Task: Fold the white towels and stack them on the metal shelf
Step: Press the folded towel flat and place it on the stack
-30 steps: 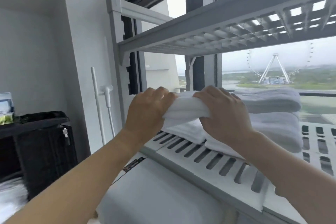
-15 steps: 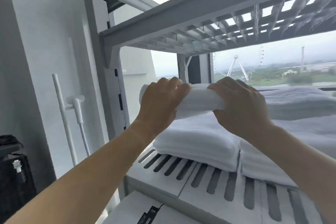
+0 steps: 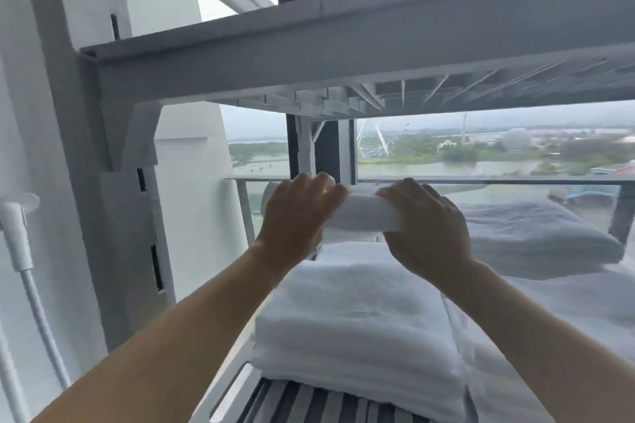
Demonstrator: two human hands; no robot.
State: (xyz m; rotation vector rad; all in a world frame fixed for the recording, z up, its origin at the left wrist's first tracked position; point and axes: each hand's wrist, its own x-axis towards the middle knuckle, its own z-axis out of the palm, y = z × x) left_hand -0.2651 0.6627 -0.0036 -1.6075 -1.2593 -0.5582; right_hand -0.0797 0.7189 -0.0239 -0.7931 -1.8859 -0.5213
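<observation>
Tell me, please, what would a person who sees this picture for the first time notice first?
At the centre, the left hand and the right hand both grip a rolled white towel, held above the folded towel stack on the slatted metal shelf. More towels lie to the right on the same shelf. Behind, the window shows water, greenery and part of a Ferris wheel.

Both bare forearms reach forward and up, converging toward the middle. The left hand (image 3: 295, 216) is knuckles-up, fingers curled over and clamped down. The right hand (image 3: 426, 233) mirrors it just beside, fingers wrapped, thumb tucked underneath, wrist slightly bent.
</observation>
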